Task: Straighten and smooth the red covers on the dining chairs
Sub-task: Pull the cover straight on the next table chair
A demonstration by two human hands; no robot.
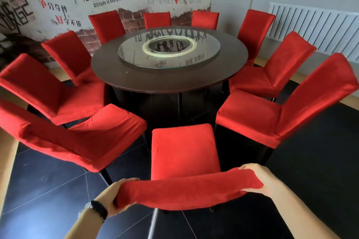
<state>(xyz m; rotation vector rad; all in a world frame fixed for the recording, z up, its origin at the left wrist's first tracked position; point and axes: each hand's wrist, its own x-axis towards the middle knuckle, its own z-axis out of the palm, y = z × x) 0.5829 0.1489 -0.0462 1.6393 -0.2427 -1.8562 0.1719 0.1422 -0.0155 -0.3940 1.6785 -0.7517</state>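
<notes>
At the bottom of the frame we see the left hand (110, 198) and right hand (267, 177) each gripping one end of the cover (184, 190), a plush, nappy red fabric over the nearest chair's back. The fingers seem curled beneath it, mostly hidden. Its top edge runs left to right, rising slightly rightward. The squarish padded seat (183, 149) points away towards the round dark table (169, 81) with its glass turntable (169, 58). Glossy black tiles (48, 180) lie below, and a ribbed white radiator (320, 23) hangs upper right.
</notes>
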